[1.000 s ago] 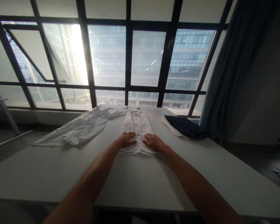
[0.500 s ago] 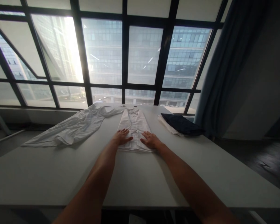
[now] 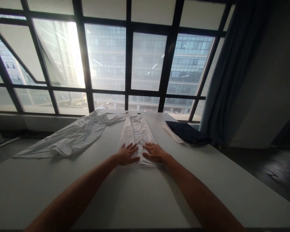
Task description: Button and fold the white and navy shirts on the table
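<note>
A white shirt point(image 3: 136, 133) folded into a narrow strip lies lengthwise in the middle of a grey table point(image 3: 140, 196), its collar toward the window. My left hand point(image 3: 127, 154) rests flat on its near end, fingers stretched out. Beside it, my right hand point(image 3: 154, 152) lies flat on the same end, fingers spread. Neither hand grips the cloth. The two hands sit close together, almost touching at the shirt's middle line.
A second white shirt point(image 3: 67, 137) lies spread and crumpled on the table's left. A folded dark garment point(image 3: 187, 132) on a white one sits at the far right. Dark curtain point(image 3: 227, 74) hangs right of the large window point(image 3: 125, 58).
Both hands have slid toward me along the folded shirt and drawn closer together. The camera has tilted slightly.
</note>
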Demonstrator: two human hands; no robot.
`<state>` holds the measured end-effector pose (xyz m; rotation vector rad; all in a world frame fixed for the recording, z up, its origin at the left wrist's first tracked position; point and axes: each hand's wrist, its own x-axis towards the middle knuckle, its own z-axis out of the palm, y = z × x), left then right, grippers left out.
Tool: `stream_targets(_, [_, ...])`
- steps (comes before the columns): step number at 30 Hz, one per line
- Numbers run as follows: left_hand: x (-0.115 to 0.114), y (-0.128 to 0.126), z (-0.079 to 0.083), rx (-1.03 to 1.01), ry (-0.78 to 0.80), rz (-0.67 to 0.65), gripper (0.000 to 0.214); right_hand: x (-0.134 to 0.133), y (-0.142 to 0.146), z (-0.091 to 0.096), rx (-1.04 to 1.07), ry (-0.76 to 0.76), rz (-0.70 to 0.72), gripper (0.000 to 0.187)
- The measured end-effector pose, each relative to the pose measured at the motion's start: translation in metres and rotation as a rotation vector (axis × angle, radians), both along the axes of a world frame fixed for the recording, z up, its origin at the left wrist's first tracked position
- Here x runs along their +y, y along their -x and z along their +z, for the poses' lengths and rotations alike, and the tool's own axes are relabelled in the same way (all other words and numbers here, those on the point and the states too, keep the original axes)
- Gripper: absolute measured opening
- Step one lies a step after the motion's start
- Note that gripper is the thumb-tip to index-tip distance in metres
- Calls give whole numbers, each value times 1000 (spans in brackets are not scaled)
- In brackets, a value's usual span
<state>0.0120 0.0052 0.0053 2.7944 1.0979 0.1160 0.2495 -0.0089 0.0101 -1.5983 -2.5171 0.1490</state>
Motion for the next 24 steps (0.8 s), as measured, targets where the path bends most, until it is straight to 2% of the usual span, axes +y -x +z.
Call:
stream_targets(3, [-4,6,9,-108,22,-62,68,-2,-4,8,104,-27,-8,52])
stream_targets(5, [-1,12,10,-233,-37,-5,60,-1,-6,7,149,-97,-53,49])
stream_targets(7, [4,18,6,-278,-118,80,62,1,-6,1,105,-118,-96,55])
stream_targets(9, [10,23,1,-184,-107,101,69,2,-6,-4,21,-28,-118,66])
stream_targets(12, [16,26,1,-34,10,66,71,1,-8,-1,-10,72,-77,69])
stream_targets(14, [17,27,6,-57,27,54,63,0,-11,5,44,65,-42,65])
stream_targets(17, [14,28,12,-195,-41,110,60,-1,-14,10,149,16,-89,60])
stream_targets(20, [13,29,4,-246,-173,104,52,-1,-14,5,121,-61,-68,62])
stream_targets(22, [16,30,-3,-196,-154,83,60,-1,-12,2,68,-39,-40,68])
stream_targets(24, [20,30,-8,-114,-56,65,66,0,-10,2,36,18,-39,67])
